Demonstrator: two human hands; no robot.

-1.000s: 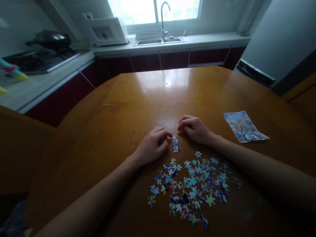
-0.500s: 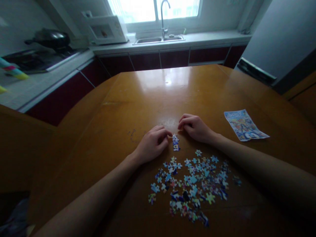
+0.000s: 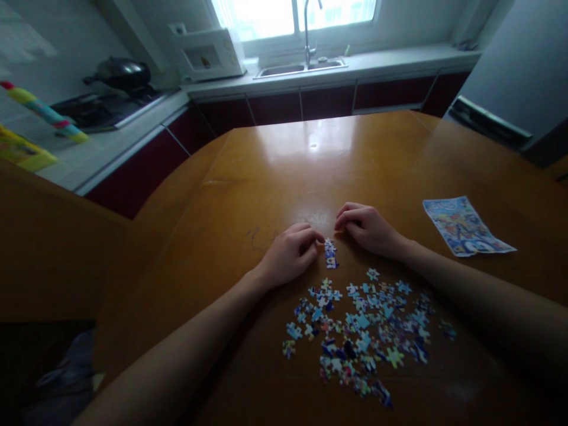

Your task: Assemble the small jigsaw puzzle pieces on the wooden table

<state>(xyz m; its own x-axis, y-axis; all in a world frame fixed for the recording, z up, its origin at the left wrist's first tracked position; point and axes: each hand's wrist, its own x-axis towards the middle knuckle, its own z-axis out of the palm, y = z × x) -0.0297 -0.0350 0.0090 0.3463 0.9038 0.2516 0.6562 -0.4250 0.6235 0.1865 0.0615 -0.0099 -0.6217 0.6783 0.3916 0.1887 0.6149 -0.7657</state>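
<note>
Beyond the pile [image 3: 362, 321] we find the strip [image 3: 331, 259] between left hand [image 3: 291, 254] and right hand [image 3: 366, 228], both curled — whether pinching, we cannot tell. We judge joining pieces under way; next move calls for alignment.

I have one head-worn view, looking forward and down from close above the glossy brown wooden table [image 3: 284, 174]. It reaches the bright, pale-framed glass window [image 3: 261, 18].

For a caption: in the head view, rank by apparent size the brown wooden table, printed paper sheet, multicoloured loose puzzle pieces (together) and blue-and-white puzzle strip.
Brown wooden table
Multicoloured loose puzzle pieces, together
Printed paper sheet
Blue-and-white puzzle strip
</note>
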